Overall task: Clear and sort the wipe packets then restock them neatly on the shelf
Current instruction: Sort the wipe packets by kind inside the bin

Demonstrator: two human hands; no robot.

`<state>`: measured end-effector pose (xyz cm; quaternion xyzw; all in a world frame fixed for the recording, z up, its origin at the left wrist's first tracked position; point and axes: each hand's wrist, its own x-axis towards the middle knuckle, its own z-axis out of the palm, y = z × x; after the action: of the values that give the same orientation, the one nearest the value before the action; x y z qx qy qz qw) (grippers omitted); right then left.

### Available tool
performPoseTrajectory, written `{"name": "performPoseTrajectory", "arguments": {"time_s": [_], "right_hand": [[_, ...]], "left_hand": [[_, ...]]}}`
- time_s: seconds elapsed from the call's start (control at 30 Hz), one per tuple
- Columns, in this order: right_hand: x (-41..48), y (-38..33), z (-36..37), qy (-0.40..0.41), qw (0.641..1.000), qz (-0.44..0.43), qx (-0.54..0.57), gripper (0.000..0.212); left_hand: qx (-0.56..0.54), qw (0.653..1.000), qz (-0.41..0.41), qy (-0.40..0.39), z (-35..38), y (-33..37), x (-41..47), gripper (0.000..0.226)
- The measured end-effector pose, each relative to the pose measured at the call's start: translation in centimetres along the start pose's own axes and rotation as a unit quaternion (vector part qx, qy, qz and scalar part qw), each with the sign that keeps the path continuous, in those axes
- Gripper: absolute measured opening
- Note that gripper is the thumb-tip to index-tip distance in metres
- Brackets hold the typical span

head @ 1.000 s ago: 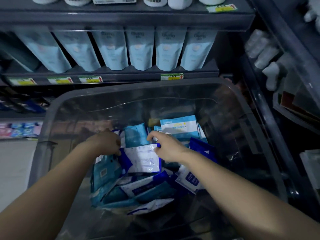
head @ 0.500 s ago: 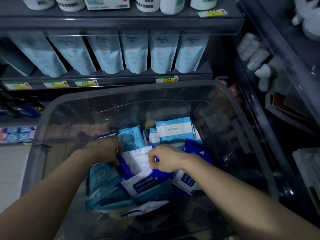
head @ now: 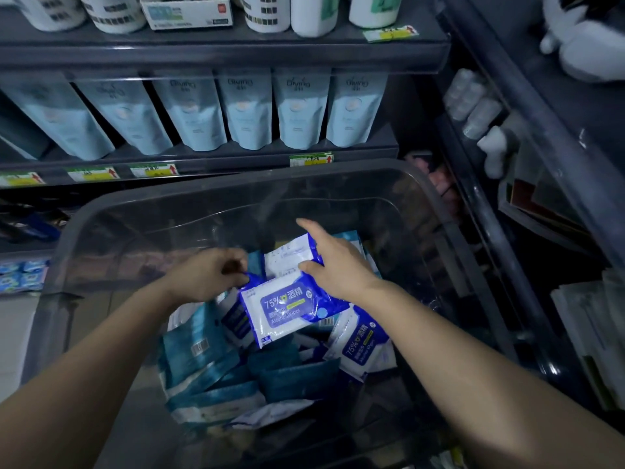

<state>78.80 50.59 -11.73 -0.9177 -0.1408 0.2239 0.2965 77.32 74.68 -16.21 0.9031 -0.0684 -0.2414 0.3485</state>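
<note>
Dim light falls on a dark grey shelving unit [head: 220,55] carrying a row of pale blue pouches [head: 250,110]. Above the pouches sit white bottles [head: 313,11] and a small box [head: 187,10]; just below them, price labels [head: 311,160] line the edge. Lower left of the pouches, pale floor [head: 13,333] shows; to their right stands a second dark rack [head: 554,170].

Clear plastic bin [head: 236,187], smooth + glossy. Blue-white wipe pkts [head: 287,309]: thin plastic film, shiny, crinkled at seams. Teal pkts [head: 203,353]: plastic film, duller sheen. Pale-blue pouches [head: 301,110]: smooth, matt. Shelf [head: 203,55]: dark, matt finish. Price tags [head: 152,170]: paper.
</note>
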Motion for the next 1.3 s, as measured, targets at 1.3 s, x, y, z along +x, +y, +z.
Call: {"name": "performPoseTrajectory", "arguments": {"time_s": [1.3], "right_hand": [[0.4, -0.1, 6.9, -0.214, 0.963, -0.028, -0.164, 0.068]], "left_hand": [[0.308, 0.919, -0.182, -0.163, 1.8, 0.4, -2.4, 0.07]]}}
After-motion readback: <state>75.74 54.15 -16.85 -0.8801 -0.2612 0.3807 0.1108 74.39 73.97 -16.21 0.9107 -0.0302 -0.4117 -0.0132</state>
